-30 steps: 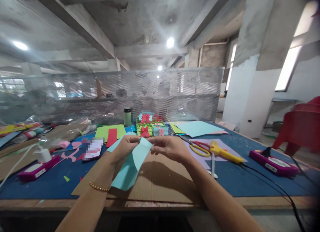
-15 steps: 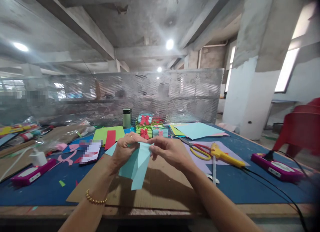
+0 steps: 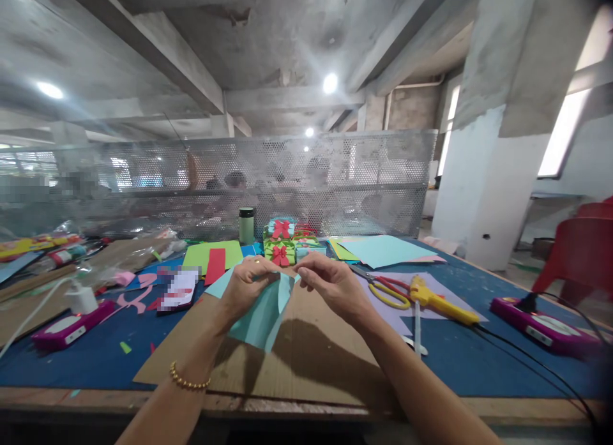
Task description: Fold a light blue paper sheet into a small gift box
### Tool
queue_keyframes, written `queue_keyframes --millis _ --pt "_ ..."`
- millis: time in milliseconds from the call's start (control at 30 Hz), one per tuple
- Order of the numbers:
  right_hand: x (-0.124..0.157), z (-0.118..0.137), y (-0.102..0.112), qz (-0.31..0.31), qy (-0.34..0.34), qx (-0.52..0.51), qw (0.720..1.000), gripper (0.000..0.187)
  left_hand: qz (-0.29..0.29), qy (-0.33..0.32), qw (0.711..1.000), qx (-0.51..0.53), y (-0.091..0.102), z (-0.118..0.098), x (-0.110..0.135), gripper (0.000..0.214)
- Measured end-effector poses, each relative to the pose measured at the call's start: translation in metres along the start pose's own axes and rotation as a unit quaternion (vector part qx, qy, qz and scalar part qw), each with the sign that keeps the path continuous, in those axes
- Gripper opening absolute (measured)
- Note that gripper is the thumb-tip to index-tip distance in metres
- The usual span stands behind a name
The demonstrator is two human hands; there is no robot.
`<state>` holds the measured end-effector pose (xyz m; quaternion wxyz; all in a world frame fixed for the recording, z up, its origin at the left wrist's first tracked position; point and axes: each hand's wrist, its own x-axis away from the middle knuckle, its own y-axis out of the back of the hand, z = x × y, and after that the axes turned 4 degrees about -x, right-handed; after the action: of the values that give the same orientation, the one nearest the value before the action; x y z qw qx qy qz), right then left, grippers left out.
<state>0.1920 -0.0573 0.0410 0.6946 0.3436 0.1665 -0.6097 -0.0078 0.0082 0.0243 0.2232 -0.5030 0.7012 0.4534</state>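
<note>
A folded sheet of light-blue paper [image 3: 261, 320] hangs between my hands, above a brown cardboard sheet [image 3: 330, 362]. My left hand [image 3: 249, 285] is closed on the paper's upper left part, fingers pinching near its top edge. At the top right corner, my right hand [image 3: 328, 282] pinches the same paper between thumb and forefinger. Creases run down the paper, and its lower end hangs free. Part of its left side is hidden behind my left hand.
Scissors [image 3: 390, 295] and a yellow glue gun [image 3: 440, 301] lie on purple paper at right. Small boxes with red bows [image 3: 279, 253] and a green bottle [image 3: 246, 226] stand behind. A phone [image 3: 178, 292] and a purple power strip [image 3: 71, 324] are at left; another power strip [image 3: 541, 324] is at right.
The paper has turned and its hanging folds have drawn together, with its lower end higher. My right hand has shifted slightly at the top corner. The view has moved a little left.
</note>
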Motion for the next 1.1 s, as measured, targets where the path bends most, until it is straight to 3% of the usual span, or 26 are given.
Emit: queue_keyframes --millis 233,500,833,1100 --pt "0.005 0.021 -0.006 -0.018 0.038 0.140 0.989 0.024 -0.015 -0.063 0.985 -0.162 -0.008 0.006 0.001 0.015" --pt "0.001 0.012 -0.012 -0.015 -0.009 0.230 0.973 0.007 0.044 -0.030 0.959 -0.277 -0.013 0.005 0.004 0.016" --pt "-0.002 0.011 -0.011 -0.009 -0.041 0.254 0.966 0.024 0.071 0.009 0.966 -0.247 -0.010 0.003 0.002 0.015" --pt "-0.005 -0.010 -0.006 0.029 -0.109 0.109 0.988 0.019 0.103 0.059 0.992 -0.034 -0.004 0.003 0.002 0.021"
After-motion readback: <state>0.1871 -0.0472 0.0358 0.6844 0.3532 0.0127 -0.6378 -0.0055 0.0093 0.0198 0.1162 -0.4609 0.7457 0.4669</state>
